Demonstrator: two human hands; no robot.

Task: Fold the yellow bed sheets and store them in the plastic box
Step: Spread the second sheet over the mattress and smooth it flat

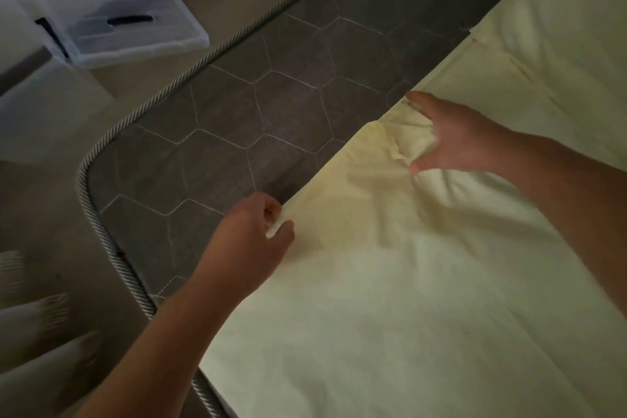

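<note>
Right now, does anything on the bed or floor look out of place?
Nothing is damaged or spilled. The yellow sheet is bunched and creased under the right hand, while the left hand pinches its edge. The plastic box sits on the floor, apart.

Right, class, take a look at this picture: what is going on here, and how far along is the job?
A person is working on a yellow sheet spread over a dark quilted mattress. The left hand pinches the sheet's edge, and the right hand bunches a handful of fabric further along that edge. The clear plastic box sits on the floor beyond the bed; no sheet shows in it, so folding looks barely begun.
</note>
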